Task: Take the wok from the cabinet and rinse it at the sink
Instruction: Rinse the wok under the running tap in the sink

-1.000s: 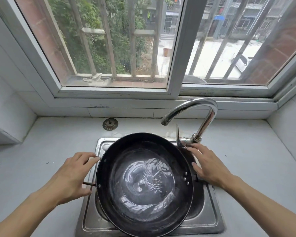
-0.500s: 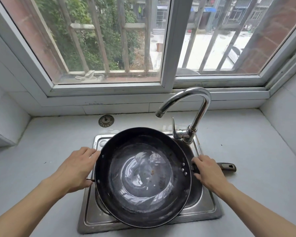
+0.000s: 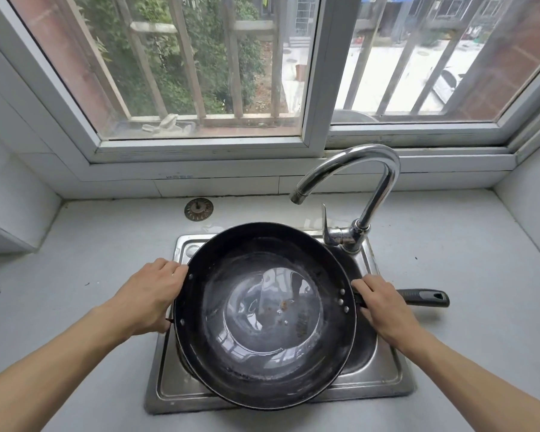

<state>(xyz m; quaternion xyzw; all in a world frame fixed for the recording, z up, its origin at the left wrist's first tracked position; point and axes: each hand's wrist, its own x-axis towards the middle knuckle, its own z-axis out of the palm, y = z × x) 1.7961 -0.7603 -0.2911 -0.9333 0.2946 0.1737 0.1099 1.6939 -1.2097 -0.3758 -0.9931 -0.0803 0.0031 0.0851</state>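
So the wok (image 3: pixel 264 316) is clearly out of the cabinet already and sitting over the small steel sink (image 3: pixel 384 378), with a shallow pool of water in the bottom and a few brown specks floating in it; no water is coming out of the faucet (image 3: pixel 353 169) right now, so the rinse looks part done at best; what's probably left is swirling and tipping that water out, maybe another round if the bits don't go.

The left hand (image 3: pixel 150 297) is curled round the small side handle at the wok's left rim; the right hand (image 3: pixel 384 307) is wrapped on the near end of the long handle (image 3: pixel 424 297), which sticks out to the right over the countertop (image 3: pixel 465 260).

Room-wise it's tight; the wok is wider than the basin, so its rim overhangs the sink's near and left edges; tipping carelessly could dump water on the counter. The faucet body and lever stand just beside the far-right rim, so a tilt that way could knock them. A drain strainer (image 3: pixel 199 209) lies on the counter at the far left, well apart from everything.
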